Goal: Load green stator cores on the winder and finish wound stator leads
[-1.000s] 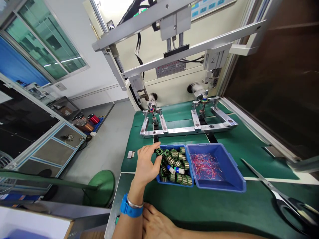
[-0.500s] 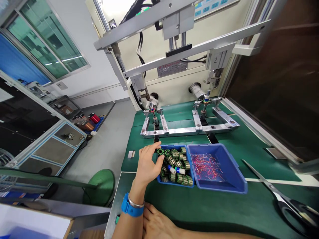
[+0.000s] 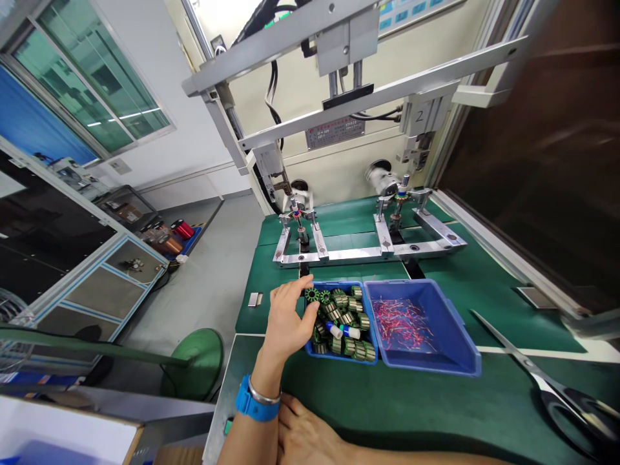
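Observation:
My left hand (image 3: 285,320), with a blue wristband, rests on the left rim of a small blue bin (image 3: 310,351). The bin is full of green wound cores (image 3: 341,320). Its fingers are spread, with the fingertips by a core at the back left corner and the thumb on the pile; no core is clearly gripped. My right hand (image 3: 303,436) lies flat and open on the green mat at the bottom edge, just under my left forearm. A second, larger blue bin (image 3: 448,352) beside the first holds red wire offcuts (image 3: 402,321).
A winding machine stands behind the bins, with a metal fixture frame (image 3: 358,252) and two spindles carrying cores (image 3: 296,210) (image 3: 400,194). Large scissors (image 3: 547,381) lie on the mat at the right. A green stool (image 3: 194,361) stands at the lower left, beside the bench.
Both hands have stayed where they were. The view has shifted slightly, and the machine's right spindle head now looks blurred.

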Action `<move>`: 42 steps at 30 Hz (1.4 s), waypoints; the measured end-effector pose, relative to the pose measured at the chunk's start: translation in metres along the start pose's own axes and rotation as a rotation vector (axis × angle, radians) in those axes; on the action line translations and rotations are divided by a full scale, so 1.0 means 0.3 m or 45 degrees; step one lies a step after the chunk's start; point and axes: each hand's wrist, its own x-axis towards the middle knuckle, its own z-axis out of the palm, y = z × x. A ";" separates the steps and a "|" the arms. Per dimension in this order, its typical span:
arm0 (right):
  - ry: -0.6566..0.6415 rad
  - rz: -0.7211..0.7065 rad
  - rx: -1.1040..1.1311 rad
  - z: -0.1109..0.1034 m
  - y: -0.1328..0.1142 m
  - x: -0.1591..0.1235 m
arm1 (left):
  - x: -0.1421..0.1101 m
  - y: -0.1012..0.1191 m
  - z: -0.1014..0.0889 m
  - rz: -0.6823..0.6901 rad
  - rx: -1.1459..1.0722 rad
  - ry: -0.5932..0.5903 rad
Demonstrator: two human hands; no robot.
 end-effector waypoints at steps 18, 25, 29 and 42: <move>-0.016 0.013 0.022 0.011 -0.001 0.006 | 0.000 -0.001 0.003 -0.014 0.021 -0.019; -0.009 0.006 0.012 0.003 0.000 0.001 | -0.001 -0.004 0.006 -0.015 0.026 0.007; -0.033 -0.004 -0.006 -0.014 0.002 0.002 | 0.000 -0.005 0.007 -0.018 0.024 0.021; 0.028 0.014 0.025 0.023 -0.004 0.001 | -0.001 -0.012 0.010 -0.022 0.012 0.022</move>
